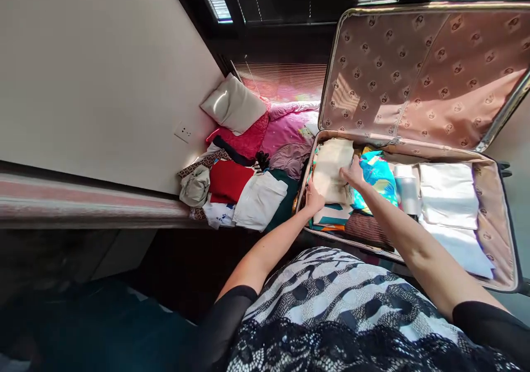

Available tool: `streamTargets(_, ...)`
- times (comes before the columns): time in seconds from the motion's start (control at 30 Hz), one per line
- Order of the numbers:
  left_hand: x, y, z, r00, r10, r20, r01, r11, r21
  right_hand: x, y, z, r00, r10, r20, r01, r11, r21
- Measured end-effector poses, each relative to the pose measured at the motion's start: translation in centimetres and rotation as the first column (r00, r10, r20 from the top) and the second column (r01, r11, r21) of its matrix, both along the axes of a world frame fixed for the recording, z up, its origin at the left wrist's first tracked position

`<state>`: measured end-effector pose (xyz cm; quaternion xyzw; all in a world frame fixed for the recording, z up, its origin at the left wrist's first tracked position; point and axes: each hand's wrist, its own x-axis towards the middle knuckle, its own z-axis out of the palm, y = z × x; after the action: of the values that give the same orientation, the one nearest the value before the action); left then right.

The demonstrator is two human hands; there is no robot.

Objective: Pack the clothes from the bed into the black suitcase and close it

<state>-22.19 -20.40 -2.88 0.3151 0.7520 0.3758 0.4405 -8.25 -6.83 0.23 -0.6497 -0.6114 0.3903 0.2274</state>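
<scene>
A folded cream garment [332, 165] lies in the left end of an open suitcase [505, 239]. My left hand [314, 200] is closed on its left edge near the case wall. At the garment's right edge, my right hand [353, 174] is closed on it, the thumb on top and the other fingers partly hidden. Just right of that hand sits a bright blue patterned cloth bundle [377, 176]. Below the cream garment are a striped folded cloth [332, 216] and a brown ribbed garment [366, 229].
A white cylindrical container [408, 189] and folded white clothes [449, 195] fill the case's right side. Its patterned lid [430, 74] stands upright behind. To the left lie red clothing [232, 180], white shorts [260, 200] and a pale cushion [234, 104] by the wall [103, 85].
</scene>
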Motion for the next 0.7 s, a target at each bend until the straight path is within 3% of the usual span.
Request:
streamTargets(0.07,0.4,-0.9,-0.6,0.960,-0.150,-0.235,0.180,0.978,0.109,-0.4,-0.7,-0.8,0.964,0.082,0.253,-0.118,0.984,0.133)
streamTargets(0.17,0.8,-1.5,-1.4,0.873,-0.309,-0.378,0.403,0.893,0.202,-1.5,-1.5,-2.3,0.788,0.297,0.540,-0.466,0.860,0.207)
streamTargets(0.27,0.6,-2.5,-1.6,0.810,-0.412,-0.418,0.510,0.846,0.155,-2.7,-2.3,-5.0,0.688,0.455,0.566,-0.602,0.793,0.094)
streamTargets(0.4,-1.6,-6.1,0.0,0.734,-0.492,-0.469,0.609,0.783,0.131,-3.2,-2.6,-8.0,0.658,0.482,0.579,-0.626,0.777,0.064)
streamTargets(0.47,-3.7,-8.8,0.7,0.821,-0.369,-0.435,0.488,0.850,0.199,-3.1,-2.3,-8.6,0.645,0.477,0.598,-0.644,0.760,0.088)
streamTargets(0.53,-6.1,-11.7,0.6,0.941,-0.091,-0.327,0.185,0.945,0.269,-3.0,-1.9,-8.2,0.631,0.478,0.611,-0.655,0.750,0.089)
streamTargets(0.57,-7.3,-13.1,0.1,0.966,0.095,-0.242,-0.027,0.962,0.270,-3.0,-1.8,-7.7,0.632,0.475,0.612,-0.652,0.753,0.089)
streamTargets(0.6,-8.6,-14.4,-0.6,0.941,0.309,-0.139,-0.272,0.934,0.232,-3.2,-1.6,-7.1,0.644,0.465,0.607,-0.640,0.763,0.096)
streamTargets(0.63,-9.7,-15.6,-1.4,0.855,0.517,-0.038,-0.507,0.849,0.152,-3.5,-1.6,-6.4,0.671,0.442,0.595,-0.617,0.778,0.119)
streamTargets(0.7,-11.8,-17.5,-3.1,0.587,0.805,0.089,-0.803,0.593,-0.057,-4.8,-2.0,-4.7,0.757,0.384,0.529,-0.554,0.806,0.207)
